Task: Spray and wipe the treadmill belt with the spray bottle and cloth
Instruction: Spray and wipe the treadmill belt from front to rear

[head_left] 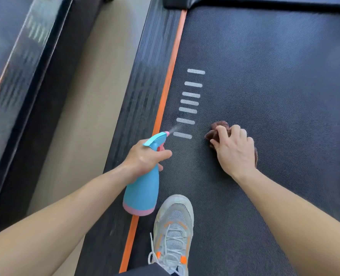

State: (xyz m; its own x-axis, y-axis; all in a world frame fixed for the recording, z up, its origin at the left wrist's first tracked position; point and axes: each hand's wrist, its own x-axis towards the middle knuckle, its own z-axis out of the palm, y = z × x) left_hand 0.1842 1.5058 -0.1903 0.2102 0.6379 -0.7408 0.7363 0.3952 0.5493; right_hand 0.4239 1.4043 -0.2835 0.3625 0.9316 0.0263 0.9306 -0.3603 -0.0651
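The dark textured treadmill belt [264,80] fills the right half of the view, with a column of white stripes near its left edge. My left hand [145,156] grips a blue spray bottle [143,190] with a pink base, a finger on the trigger. A fine mist leaves the pink nozzle toward the stripes. My right hand [232,150] holds a bunched brown cloth [218,128] pressed against the belt, right of the stripes. Most of the cloth is hidden under the hand.
An orange strip [169,76] and a ribbed black side rail [145,76] border the belt on the left. Beige floor [89,96] separates it from another dark machine [15,66] at far left. A grey sneaker [173,232] stands on the belt below the bottle.
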